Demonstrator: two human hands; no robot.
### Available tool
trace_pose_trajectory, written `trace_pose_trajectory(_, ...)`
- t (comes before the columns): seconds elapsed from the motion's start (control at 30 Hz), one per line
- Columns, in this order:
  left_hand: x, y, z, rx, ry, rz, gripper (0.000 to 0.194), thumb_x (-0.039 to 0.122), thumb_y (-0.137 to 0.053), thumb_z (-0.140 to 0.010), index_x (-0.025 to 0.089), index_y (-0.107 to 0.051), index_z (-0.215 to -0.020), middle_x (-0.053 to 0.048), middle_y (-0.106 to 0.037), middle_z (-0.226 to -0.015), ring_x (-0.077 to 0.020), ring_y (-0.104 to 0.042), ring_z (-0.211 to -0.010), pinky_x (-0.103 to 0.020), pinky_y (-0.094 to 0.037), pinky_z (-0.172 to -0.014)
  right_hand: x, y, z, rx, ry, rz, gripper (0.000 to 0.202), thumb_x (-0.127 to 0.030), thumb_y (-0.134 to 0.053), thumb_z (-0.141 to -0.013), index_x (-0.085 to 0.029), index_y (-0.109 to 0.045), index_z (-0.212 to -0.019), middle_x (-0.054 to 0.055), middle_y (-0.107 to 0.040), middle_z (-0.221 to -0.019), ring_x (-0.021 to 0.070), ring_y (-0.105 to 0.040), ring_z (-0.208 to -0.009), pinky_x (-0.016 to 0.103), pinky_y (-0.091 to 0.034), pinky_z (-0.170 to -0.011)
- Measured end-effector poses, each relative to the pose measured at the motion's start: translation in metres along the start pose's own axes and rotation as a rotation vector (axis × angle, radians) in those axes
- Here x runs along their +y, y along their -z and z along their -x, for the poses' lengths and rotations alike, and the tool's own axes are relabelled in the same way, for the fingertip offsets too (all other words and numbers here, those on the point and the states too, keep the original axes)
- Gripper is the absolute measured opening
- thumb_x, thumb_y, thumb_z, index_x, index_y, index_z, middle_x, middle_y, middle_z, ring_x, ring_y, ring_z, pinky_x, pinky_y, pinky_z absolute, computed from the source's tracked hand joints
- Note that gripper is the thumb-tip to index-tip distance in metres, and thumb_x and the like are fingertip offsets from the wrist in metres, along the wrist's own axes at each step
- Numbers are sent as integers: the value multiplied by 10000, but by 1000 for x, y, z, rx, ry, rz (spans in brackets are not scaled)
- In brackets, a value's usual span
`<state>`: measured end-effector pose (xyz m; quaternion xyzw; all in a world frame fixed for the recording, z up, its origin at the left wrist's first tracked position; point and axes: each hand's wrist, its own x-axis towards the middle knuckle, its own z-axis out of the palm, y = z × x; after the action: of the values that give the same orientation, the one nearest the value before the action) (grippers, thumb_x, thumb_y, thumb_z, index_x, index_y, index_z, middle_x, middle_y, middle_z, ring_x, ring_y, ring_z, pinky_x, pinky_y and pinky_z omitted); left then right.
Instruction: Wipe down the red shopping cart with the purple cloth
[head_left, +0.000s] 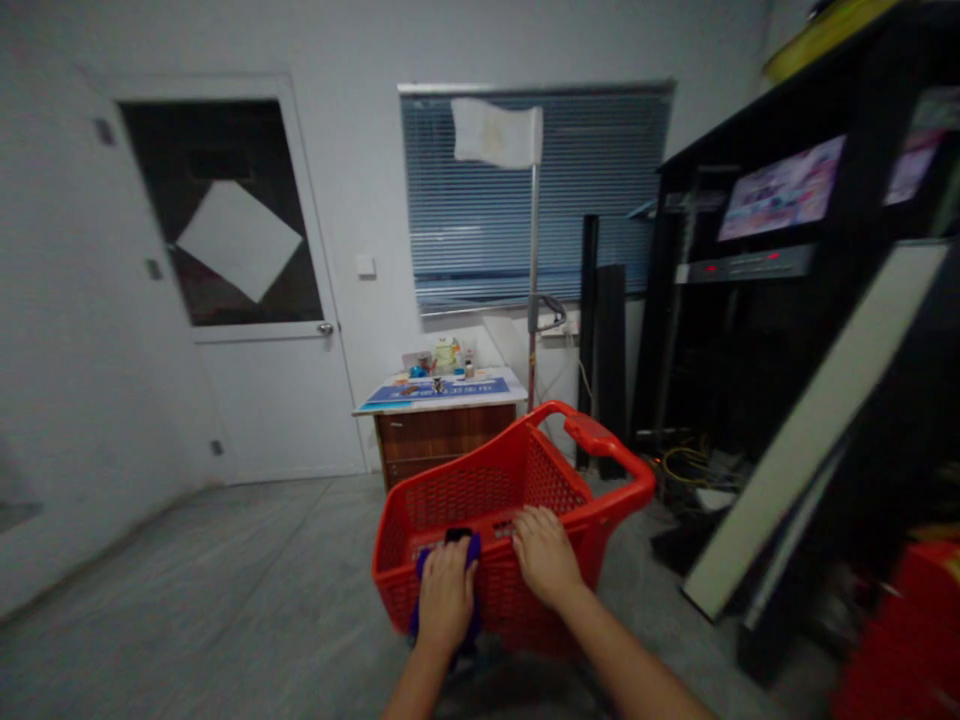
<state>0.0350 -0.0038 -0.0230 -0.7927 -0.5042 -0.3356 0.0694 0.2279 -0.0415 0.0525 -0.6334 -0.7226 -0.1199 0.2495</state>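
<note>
A red plastic shopping cart [480,490] with perforated sides stands on the floor, its handle at the upper right. My left hand [448,590] is closed on a purple cloth [474,560] draped over the near rim. A small black item [458,535] shows just beyond those fingers. My right hand [545,555] rests over the same rim, its fingers bent over the edge toward the inside of the basket. Part of the cloth hangs down outside the cart beneath my left hand.
Behind the cart, a wooden cabinet [450,440] bears small items. A pole with a white flag [495,135] rises beside it. At right, a leaning pale board [817,430], a black rack, yellow cables and a red object [900,630]. A white door [277,400] is at left.
</note>
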Motion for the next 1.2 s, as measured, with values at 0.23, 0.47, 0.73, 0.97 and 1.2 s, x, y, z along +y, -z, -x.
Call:
trace_pose_trajectory(0.23, -4, 0, -1, 50, 121, 38, 355, 193, -369, -947, 180, -574, -1237, -96, -637, -1208, -254, -530, -1177, -459, -329, -1087, -15, -15, -1, 38, 13, -45, 354, -210, -361, -951, -175, -651, -1152, 69, -643, -1234, 202, -479, -1251, 359, -190, -1143)
trace_pose_trajectory(0.47, 25, 12, -19, -64, -4, 193, 395, 153, -424, -921, 185, -528, -1300, -93, -618, -1265, -224, -545, -1175, -430, -368, -1068, -17, -13, -8, 10, 19, -38, 351, -184, -367, -942, -146, -649, -1148, 89, -648, -1215, 218, -494, -1233, 364, -207, -1130)
trace_pose_trajectory(0.73, -13, 27, -9, -73, -12, 141, 394, 192, -476, -910, 230, -533, -1298, -64, -618, -1276, -240, -534, -1211, -482, -342, -1106, -16, -8, -6, -22, 30, -7, 333, -188, -378, -940, -146, -664, -1104, 89, -657, -1190, 222, -495, -1230, 362, -200, -1130)
trace_pose_trajectory(0.97, 26, 26, -22, -135, 15, 168, 408, 157, -445, -908, 179, -530, -1306, -92, -619, -1287, -235, -535, -1218, -479, -328, -1121, -19, -4, -7, -18, 12, 2, 342, -199, -369, -945, -141, -673, -1090, 97, -666, -1172, 227, -503, -1224, 364, -210, -1124)
trace_pose_trajectory(1.2, -1, 33, -16, -119, -43, 166, 375, 201, -495, -906, 211, -553, -1277, -77, -639, -1247, -232, -559, -1181, -474, -346, -1105, -15, -2, -5, -19, 23, 9, 340, -204, -368, -948, -160, -668, -1101, 82, -669, -1172, 217, -498, -1234, 354, -212, -1124)
